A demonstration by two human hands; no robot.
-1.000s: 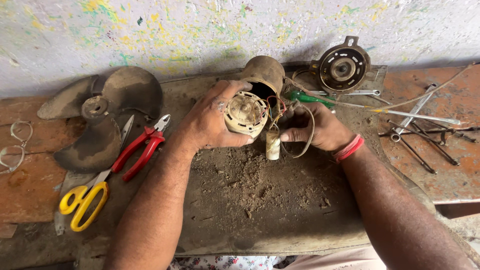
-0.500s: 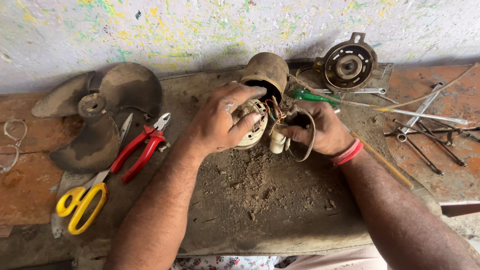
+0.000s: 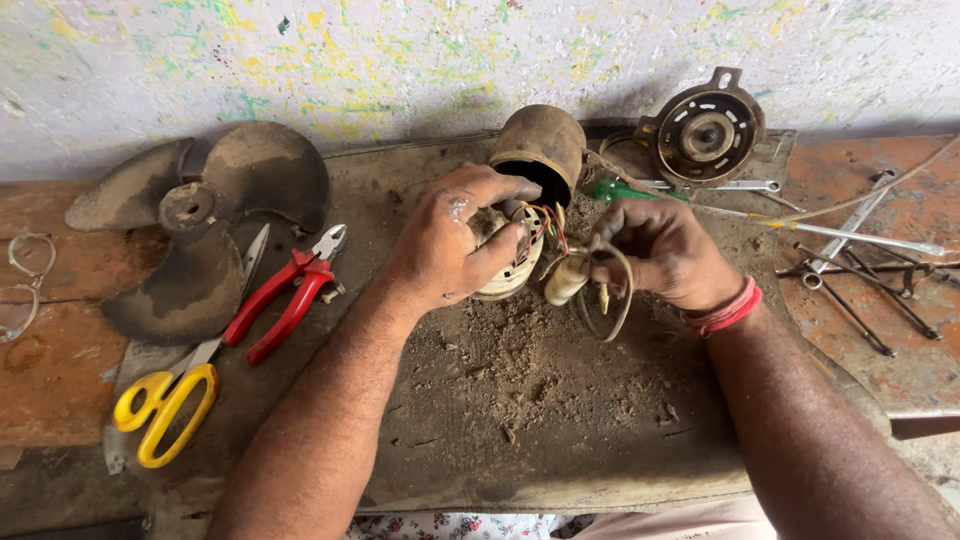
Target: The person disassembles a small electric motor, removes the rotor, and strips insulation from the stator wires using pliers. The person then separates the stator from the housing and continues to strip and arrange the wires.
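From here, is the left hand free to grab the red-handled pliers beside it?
Probably not yet: the left hand grips the pale motor core. The red-handled pliers lie uncovered just left of it.

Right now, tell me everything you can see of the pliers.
The pliers lie flat on the dusty bench, left of the left hand and untouched by either hand. Two red, plastic-looking handles point down-left and spread slightly apart; the short, silvery metal head points up-right. They rest between the dirty fan blade and the hand, just above the scissors, whose grey blades run close alongside.
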